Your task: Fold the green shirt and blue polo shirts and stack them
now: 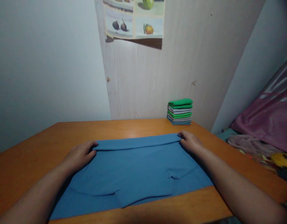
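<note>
A blue cloth (134,169) lies spread on the table, wider at its near edge than at its far edge. Along the far side runs a narrow folded-over strip. The left end of that strip sits between the thumb and fingers of my left hand (81,154). At the opposite end, my right hand (191,142) pinches the strip's right corner, its fingertips partly tucked at the edge. Lower on the cloth are loose flaps and small creases, one near the middle and one to the right. Its exact kind is unclear.
The cloth rests on an orange-brown wooden table (85,130). A stack of folded cloths (180,112), green, grey, checked and blue, stands at the far right corner. Fruit pictures (134,18) hang on the wall behind. Pink fabric (264,115) and a yellow item (282,160) lie beyond the right edge.
</note>
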